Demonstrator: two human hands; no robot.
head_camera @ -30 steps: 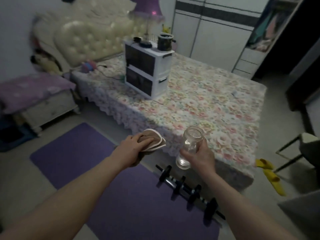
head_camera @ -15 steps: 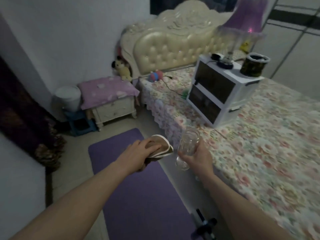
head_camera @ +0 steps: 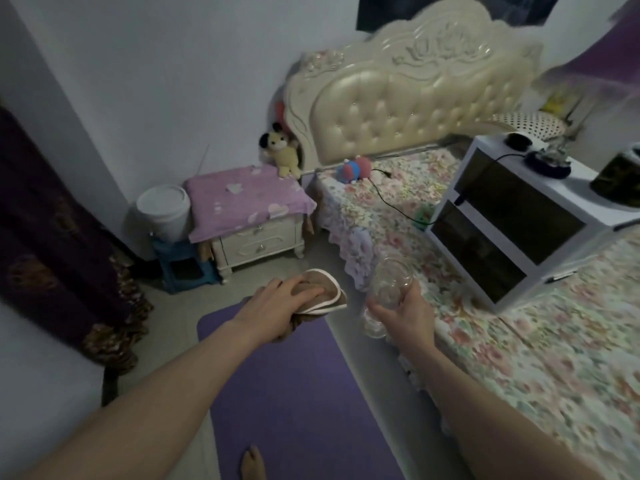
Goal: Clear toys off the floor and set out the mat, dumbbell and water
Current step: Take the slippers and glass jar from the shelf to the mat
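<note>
Head view: right hand [head_camera: 403,311] is wrapping round the lower half of a clear jar [head_camera: 387,291], thumb on the near side, mouth tilting away toward the bed [head_camera: 519,341]. Jar is hovering over the bed's near edge, just right of the mat [head_camera: 287,393]. Can't tell if there's water in it. Judging glass: rigid, smooth, fragile, light if empty; grip mid-body with full wrap, or support the base. No lid visible, so keeping it upright matters.

Left hand [head_camera: 277,306] is closing on a folded brown cloth [head_camera: 323,294] with pale trim, over the mat's far end. Soft, light; any pinch holds.

Mat is lying flat on the floor beside the bed. Dumbbell not in view.
</note>
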